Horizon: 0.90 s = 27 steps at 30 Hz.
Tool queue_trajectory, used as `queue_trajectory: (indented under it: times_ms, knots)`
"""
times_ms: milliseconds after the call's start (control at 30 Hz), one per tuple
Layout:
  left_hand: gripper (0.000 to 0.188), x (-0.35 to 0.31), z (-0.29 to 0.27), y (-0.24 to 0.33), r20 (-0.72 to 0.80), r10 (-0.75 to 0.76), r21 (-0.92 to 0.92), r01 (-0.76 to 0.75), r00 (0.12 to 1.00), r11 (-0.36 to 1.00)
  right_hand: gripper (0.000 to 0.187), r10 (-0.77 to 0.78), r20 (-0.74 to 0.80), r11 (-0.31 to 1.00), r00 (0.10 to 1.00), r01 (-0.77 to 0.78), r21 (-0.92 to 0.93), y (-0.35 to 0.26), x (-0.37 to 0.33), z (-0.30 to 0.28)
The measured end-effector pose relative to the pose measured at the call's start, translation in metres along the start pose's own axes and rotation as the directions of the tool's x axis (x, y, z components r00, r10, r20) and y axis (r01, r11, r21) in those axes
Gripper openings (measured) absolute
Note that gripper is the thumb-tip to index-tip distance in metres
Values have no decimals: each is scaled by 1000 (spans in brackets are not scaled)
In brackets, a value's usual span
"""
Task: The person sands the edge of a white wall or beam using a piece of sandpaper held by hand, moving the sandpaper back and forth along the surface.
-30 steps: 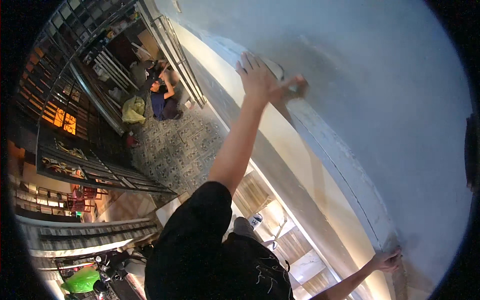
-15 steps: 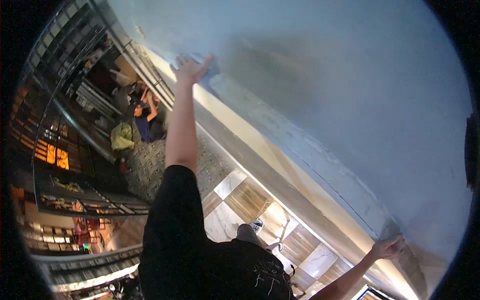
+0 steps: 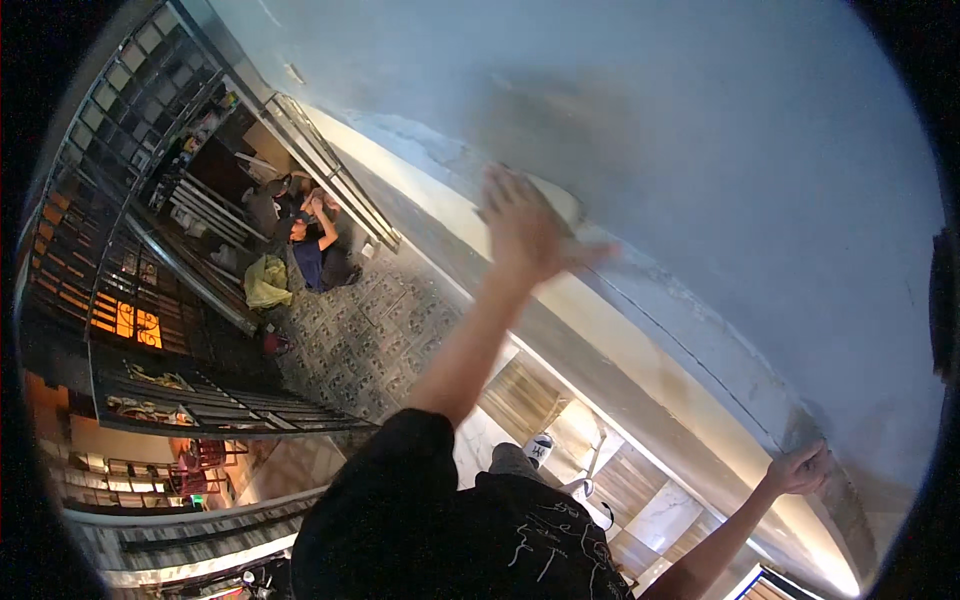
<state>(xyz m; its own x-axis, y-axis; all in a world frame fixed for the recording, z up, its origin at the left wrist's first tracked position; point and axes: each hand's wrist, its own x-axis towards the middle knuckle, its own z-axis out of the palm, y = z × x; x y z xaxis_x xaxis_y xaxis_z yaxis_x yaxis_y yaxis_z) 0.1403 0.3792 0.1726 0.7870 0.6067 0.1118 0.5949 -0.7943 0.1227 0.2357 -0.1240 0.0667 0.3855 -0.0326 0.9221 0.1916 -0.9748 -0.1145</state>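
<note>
My left hand [image 3: 528, 228] is spread, thumb out to the side, a little blurred by motion. It lies over the lower edge of the blue-grey wall [image 3: 720, 180], by a pale band [image 3: 680, 325] with a thin dark seam running along it. Farther right, at the other end of this seam, my right hand [image 3: 800, 468] has its fingers curled against the wall's edge. What those fingers hold, if anything, is hidden. A darker, smeared patch [image 3: 560, 110] shows on the wall above my left hand.
Dark metal bars [image 3: 140, 210] and a gate [image 3: 230, 400] stand on the left. Beyond them two people [image 3: 312, 255] crouch on the patterned floor [image 3: 350, 330], near a yellow-green bag [image 3: 267, 282]. Below me are checkered tiles [image 3: 520, 395] and a shoe [image 3: 538, 448].
My left hand has moved right along the wall's edge, toward my right hand, its fingers still spread. My right hand stays at the same end of the seam. The view has shifted slightly.
</note>
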Motion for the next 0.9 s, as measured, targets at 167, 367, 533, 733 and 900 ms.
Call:
queue_trajectory:
  times_ms: [167, 367, 533, 733, 900]
  knots:
    - [140, -53, 16, 43, -302, 173, -292, -264, 937, 919, 44, 17, 80, 994, 997, -8, -111, 13, -1, 4]
    - [135, -39, 30, 24, -292, 169, -116, -211, 941, 971, 46, 110, 230, 967, 967, -50, -251, 0, 6, -6]
    - [128, 34, 38, -81, -385, -152, -52, 143, 910, 988, 48, 141, 170, 985, 975, -121, -123, -7, 8, -6]
    - [120, 115, 22, -168, -297, -221, -216, 160, 929, 963, 45, 31, 77, 998, 997, -27, -48, 6, 1, -2]
    - [122, 135, 17, -164, -211, -342, -208, 299, 916, 931, 41, 73, 175, 996, 982, -80, 34, 13, -4, -3]
